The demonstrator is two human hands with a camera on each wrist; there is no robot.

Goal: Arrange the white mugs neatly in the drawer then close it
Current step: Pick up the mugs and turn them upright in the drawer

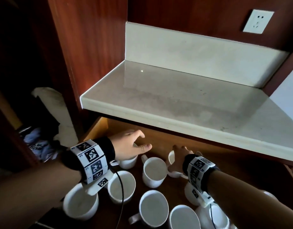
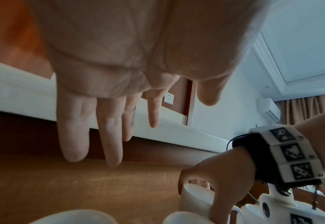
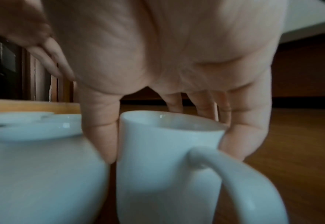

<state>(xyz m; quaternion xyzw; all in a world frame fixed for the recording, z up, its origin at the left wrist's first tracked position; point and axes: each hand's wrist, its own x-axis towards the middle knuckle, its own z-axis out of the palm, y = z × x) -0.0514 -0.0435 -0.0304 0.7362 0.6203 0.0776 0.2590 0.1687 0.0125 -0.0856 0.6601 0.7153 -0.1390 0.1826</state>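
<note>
Your right hand (image 1: 179, 160) reaches forward into the open drawer (image 1: 99, 125), which sits pulled out under the bench (image 1: 183, 96). Its thumb and fingers curl round the rim of one white mug (image 3: 169, 159), gripping it from above. That mug stands upright, and in the right wrist view its handle (image 3: 240, 178) points back toward your wrist. The thumb (image 3: 100, 128) is wedged in the narrow gap between this mug and a neighbour mug (image 1: 153, 171) just to the left of that hand; whether those two mugs touch cannot be told.

Your left hand (image 1: 130, 146) hovers further left, palm down, fingers (image 2: 73, 128) straight and spread, holding nothing. It hangs over another mug (image 1: 128, 161) without gripping it.

The other mugs stand upright in a loose cluster closer to you than either hand, behind both wrists, with handles pointing in different directions.

Beyond both hands' fingertips, toward the drawer's back, the wooden floor shows bare. The free space lies ahead of the hands and the crowd lies behind them. The right hand already has its mug, so it looks the likelier one to set a mug in line toward the back. The tight gap at the thumb could nudge the neighbour.
</note>
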